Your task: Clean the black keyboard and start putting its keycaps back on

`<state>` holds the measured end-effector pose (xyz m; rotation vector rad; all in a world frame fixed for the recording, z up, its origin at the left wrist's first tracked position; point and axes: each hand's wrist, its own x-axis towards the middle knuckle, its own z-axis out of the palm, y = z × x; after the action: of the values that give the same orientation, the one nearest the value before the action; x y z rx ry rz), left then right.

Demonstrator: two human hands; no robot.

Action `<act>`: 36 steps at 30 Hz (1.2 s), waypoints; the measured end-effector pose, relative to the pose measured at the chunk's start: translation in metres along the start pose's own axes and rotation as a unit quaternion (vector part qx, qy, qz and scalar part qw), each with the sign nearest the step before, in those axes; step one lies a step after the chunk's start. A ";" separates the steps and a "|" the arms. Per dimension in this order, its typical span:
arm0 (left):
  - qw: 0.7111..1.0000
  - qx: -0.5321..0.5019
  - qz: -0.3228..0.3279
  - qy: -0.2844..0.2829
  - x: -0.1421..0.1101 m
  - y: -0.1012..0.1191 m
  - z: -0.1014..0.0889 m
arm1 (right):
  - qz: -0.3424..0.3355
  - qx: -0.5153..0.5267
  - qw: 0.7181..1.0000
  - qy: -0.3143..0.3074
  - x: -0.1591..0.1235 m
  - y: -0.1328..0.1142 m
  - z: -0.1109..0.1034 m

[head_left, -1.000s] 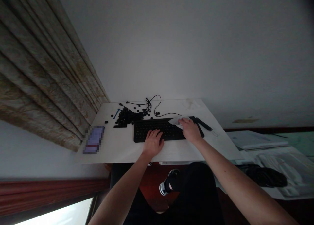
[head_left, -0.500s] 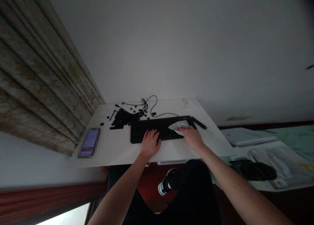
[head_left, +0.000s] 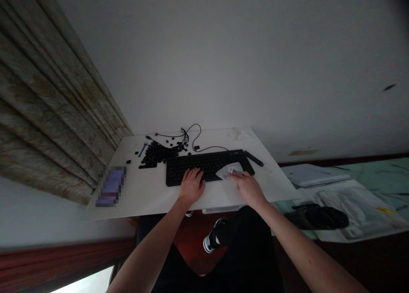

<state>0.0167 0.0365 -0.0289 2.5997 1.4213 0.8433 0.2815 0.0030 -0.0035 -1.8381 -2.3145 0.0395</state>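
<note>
Pressing a crumpled white tissue onto the right end of a black keyboard, the right hand reaches in from the near side, its fingers together and their tips on the tissue. This grip looks closed on the tissue, though at this size it is hard to tell a true pinch from fingers simply bearing down. The keyboard's long axis runs across a white table, and the tissue lies directly ahead of the right fingertips, far nearer that hand than the other. The left hand rests on the keys left of the tissue, its fingers spread and slightly curled, holding nothing visible. Beyond the keyboard's left half sits a heap of black keycaps, with a small blue tool just to its left and a looped black cable behind it. A slim black bar lies at the keyboard's far right corner, and a phone with a pixelated screen lies near the table's left side.
</note>
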 end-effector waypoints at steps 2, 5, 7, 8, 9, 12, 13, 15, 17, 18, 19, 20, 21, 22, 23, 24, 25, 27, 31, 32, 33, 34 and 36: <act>1.000 -0.010 0.004 0.006 0.000 0.002 0.000 | 0.006 0.039 0.999 0.030 0.000 0.000 0.002; 0.999 -0.032 0.002 0.029 -0.001 -0.001 -0.006 | 0.028 0.088 0.993 0.067 0.007 -0.005 0.005; 0.998 -0.039 -0.010 0.054 -0.004 -0.012 -0.016 | 0.034 0.100 0.992 0.070 0.010 -0.008 0.006; 0.997 -0.036 -0.019 0.067 -0.006 -0.020 -0.022 | 0.038 0.101 0.992 0.068 0.010 -0.008 0.007; 0.996 -0.030 -0.028 0.078 -0.009 -0.030 -0.029 | 0.045 0.101 0.992 0.068 0.009 -0.008 0.009; 0.993 -0.001 -0.064 0.102 -0.019 -0.064 -0.049 | 0.080 0.113 0.987 0.087 0.006 -0.007 0.015; 0.991 0.006 -0.081 0.108 -0.023 -0.074 -0.053 | 0.086 0.124 0.983 0.100 0.007 -0.007 0.016; 0.989 0.012 -0.104 0.108 -0.029 -0.088 -0.058 | 0.084 0.161 0.974 0.135 0.012 -0.013 0.020; 0.989 0.010 -0.113 0.099 -0.034 -0.094 -0.056 | 0.066 0.209 0.960 0.173 0.023 -0.029 0.022; 0.989 0.009 -0.114 0.093 -0.036 -0.095 -0.055 | 0.054 0.231 0.953 0.187 0.031 -0.041 0.022; 0.990 0.008 -0.114 0.088 -0.037 -0.095 -0.053 | 0.041 0.248 0.948 0.193 0.040 -0.055 0.023; 0.990 0.008 -0.114 0.084 -0.037 -0.095 -0.051 | 0.027 0.260 0.946 0.191 0.050 -0.072 0.024; 0.990 0.008 -0.114 0.082 -0.038 -0.094 -0.050 | 0.010 0.267 0.948 0.176 0.060 -0.090 0.025; 0.990 0.007 -0.115 0.080 -0.038 -0.095 -0.049 | -0.011 0.271 0.950 0.153 0.072 -0.109 0.026; 0.990 0.005 -0.117 0.079 -0.038 -0.095 -0.049 | -0.031 0.273 0.953 0.130 0.083 -0.128 0.028; 0.990 0.002 -0.119 0.079 -0.038 -0.097 -0.049 | -0.046 0.273 0.955 0.108 0.094 -0.146 0.029; 0.989 -0.002 -0.121 0.078 -0.038 -0.099 -0.049 | -0.066 0.272 0.956 0.084 0.104 -0.163 0.031; 0.989 -0.012 -0.127 0.077 -0.037 -0.102 -0.050 | -0.108 0.257 0.959 0.044 0.120 -0.190 0.034; 0.988 -0.023 -0.137 0.070 -0.037 -0.107 -0.050 | -0.191 0.197 0.962 -0.009 0.132 -0.206 0.036; 0.988 -0.022 -0.139 0.068 -0.037 -0.107 -0.049 | -0.206 0.183 0.961 -0.013 0.131 -0.201 0.036; 0.988 -0.021 -0.140 0.067 -0.037 -0.107 -0.049 | -0.217 0.168 0.961 -0.015 0.129 -0.194 0.035; 0.987 -0.019 -0.142 0.067 -0.037 -0.107 -0.048 | -0.224 0.153 0.962 -0.014 0.127 -0.185 0.033; 0.987 -0.018 -0.146 0.068 -0.036 -0.108 -0.047 | -0.229 0.120 0.966 -0.011 0.121 -0.162 0.029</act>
<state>-0.1040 0.0596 -0.0371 2.2665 1.7484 1.0070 0.0951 0.0849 0.0054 -1.1683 -2.5573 0.2646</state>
